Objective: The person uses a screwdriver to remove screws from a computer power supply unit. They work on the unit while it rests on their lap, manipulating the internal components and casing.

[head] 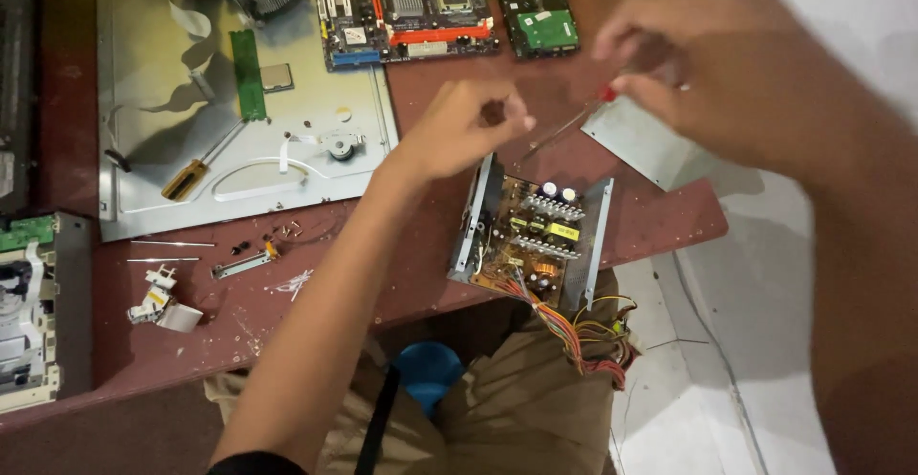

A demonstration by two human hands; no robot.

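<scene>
My right hand is blurred and closed around a screwdriver with a red collar; its thin shaft slants down-left. My left hand hovers with its fingertips pinched together close to the screwdriver's tip, and nothing shows between them. Just below both hands an opened power supply lies on the dark red table. Its circuit board with capacitors and coils is exposed, and a bundle of coloured wires hangs over the table's front edge.
A grey metal panel at the left carries a yellow-handled screwdriver, a green memory stick and a processor chip. A motherboard and hard drive lie at the back. Loose screws are scattered nearby, and a metal cover plate lies right.
</scene>
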